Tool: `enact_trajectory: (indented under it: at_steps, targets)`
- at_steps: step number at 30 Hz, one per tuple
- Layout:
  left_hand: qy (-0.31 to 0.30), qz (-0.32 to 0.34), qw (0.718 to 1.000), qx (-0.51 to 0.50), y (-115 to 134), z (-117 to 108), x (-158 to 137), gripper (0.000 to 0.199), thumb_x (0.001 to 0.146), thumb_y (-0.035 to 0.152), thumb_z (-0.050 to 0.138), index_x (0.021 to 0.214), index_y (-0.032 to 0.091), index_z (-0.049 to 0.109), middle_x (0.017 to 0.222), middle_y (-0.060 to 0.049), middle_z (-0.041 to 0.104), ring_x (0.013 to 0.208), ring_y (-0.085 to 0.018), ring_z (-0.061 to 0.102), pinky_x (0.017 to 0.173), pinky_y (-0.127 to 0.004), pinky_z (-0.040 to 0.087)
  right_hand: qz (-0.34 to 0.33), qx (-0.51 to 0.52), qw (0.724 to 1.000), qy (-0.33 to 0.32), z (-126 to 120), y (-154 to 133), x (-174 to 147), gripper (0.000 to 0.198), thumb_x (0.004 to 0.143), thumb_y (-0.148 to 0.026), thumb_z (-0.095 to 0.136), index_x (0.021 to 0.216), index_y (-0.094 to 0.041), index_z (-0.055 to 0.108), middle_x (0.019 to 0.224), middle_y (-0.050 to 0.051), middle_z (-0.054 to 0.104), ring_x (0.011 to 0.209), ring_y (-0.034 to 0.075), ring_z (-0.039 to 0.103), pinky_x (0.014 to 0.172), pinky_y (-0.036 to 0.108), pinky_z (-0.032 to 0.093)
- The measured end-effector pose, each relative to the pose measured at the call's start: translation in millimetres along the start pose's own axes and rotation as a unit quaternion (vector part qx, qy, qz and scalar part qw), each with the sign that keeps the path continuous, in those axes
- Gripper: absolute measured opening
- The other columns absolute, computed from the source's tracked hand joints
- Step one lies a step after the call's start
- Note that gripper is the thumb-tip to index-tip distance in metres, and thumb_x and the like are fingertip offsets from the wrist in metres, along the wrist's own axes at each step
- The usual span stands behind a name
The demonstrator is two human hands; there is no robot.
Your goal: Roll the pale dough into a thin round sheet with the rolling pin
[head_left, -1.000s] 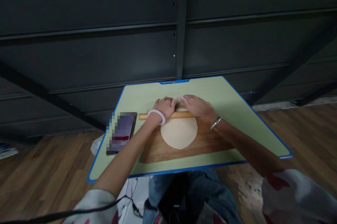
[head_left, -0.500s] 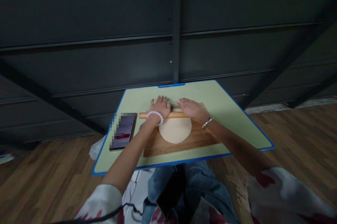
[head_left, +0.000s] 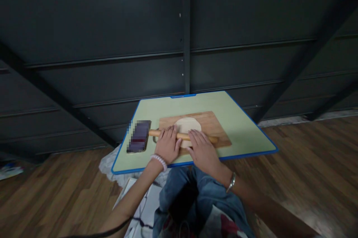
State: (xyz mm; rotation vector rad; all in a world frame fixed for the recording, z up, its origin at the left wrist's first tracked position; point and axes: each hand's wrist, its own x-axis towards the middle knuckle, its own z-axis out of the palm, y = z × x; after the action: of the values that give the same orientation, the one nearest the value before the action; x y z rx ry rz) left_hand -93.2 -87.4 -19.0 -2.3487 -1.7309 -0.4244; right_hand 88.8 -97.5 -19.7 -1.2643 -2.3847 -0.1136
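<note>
A light wooden rolling pin (head_left: 183, 136) lies crosswise over a round, flat sheet of pale dough (head_left: 188, 123). The dough rests on a wooden cutting board (head_left: 214, 126). My left hand (head_left: 167, 145) lies over the left part of the pin with its fingers stretched forward and its thumb pointing inward. Over the pin's right part rests my right hand (head_left: 203, 152), also with outstretched fingers. Both palms are turned down, and neither hand wraps round the pin. The near part of the dough is partly hidden by the hands.
A smartphone (head_left: 140, 137) lies left of the board on a pale green tabletop with a blue rim (head_left: 251, 133). Dark metal panels (head_left: 125, 78) stand behind it. Under the table's left side are crumpled white plastic (head_left: 109, 165) and a white box (head_left: 148, 204).
Both hands and the rolling pin have come back toward me, from the far edge of the dough to its nearer part. The dough's far side now shows. The camera view has shifted slightly.
</note>
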Motion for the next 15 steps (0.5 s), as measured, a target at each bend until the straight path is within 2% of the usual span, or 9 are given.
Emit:
enact_trajectory:
  at_steps: [3, 7, 11, 15]
  targets:
    - [0.014, 0.022, 1.000, 0.008, 4.6, -5.5, -34.5, 0.056, 0.095, 0.036, 0.031, 0.143, 0.007, 0.032, 0.145, -0.014, 0.041, 0.136, -0.026, 0.032, 0.114, -0.045, 0.023, -0.038, 0.001, 0.999, 0.000, -2.5, -10.8, -24.1, 0.057, 0.092, -0.031, 0.044, 0.142, -0.005, 0.034, 0.149, 0.017, 0.035, 0.138, 0.026, 0.027, 0.115, 0.045, 0.021]
    - [0.025, -0.011, 0.999, 0.035, 11.5, -7.9, -57.5, 0.054, 0.096, 0.034, 0.028, 0.145, 0.012, 0.030, 0.151, -0.010, 0.031, 0.142, -0.027, 0.021, 0.113, -0.050, 0.023, -0.053, 0.002, 0.999, -0.007, -4.9, -8.1, -34.0, 0.055, 0.095, -0.029, 0.037, 0.146, -0.010, 0.027, 0.152, 0.012, 0.029, 0.142, 0.022, 0.019, 0.116, 0.047, 0.015]
    - [0.023, -0.038, 0.998, 0.048, 11.9, -5.7, -46.8, 0.054, 0.096, 0.037, 0.027, 0.145, 0.014, 0.032, 0.152, -0.008, 0.030, 0.142, -0.031, 0.018, 0.112, -0.053, 0.021, -0.053, 0.009, 0.999, -0.007, -2.9, 9.1, -22.8, 0.054, 0.096, -0.030, 0.033, 0.146, -0.012, 0.027, 0.152, 0.009, 0.029, 0.142, 0.021, 0.018, 0.116, 0.046, 0.016]
    - [0.014, -0.061, 0.997, 0.047, 2.6, -3.6, -12.9, 0.057, 0.095, 0.042, 0.028, 0.145, 0.014, 0.031, 0.151, -0.010, 0.032, 0.140, -0.031, 0.023, 0.111, -0.054, 0.021, -0.034, 0.013, 0.999, -0.001, 2.1, 31.7, 1.1, 0.053, 0.096, -0.034, 0.035, 0.144, -0.012, 0.032, 0.150, 0.010, 0.035, 0.140, 0.022, 0.024, 0.115, 0.045, 0.019]
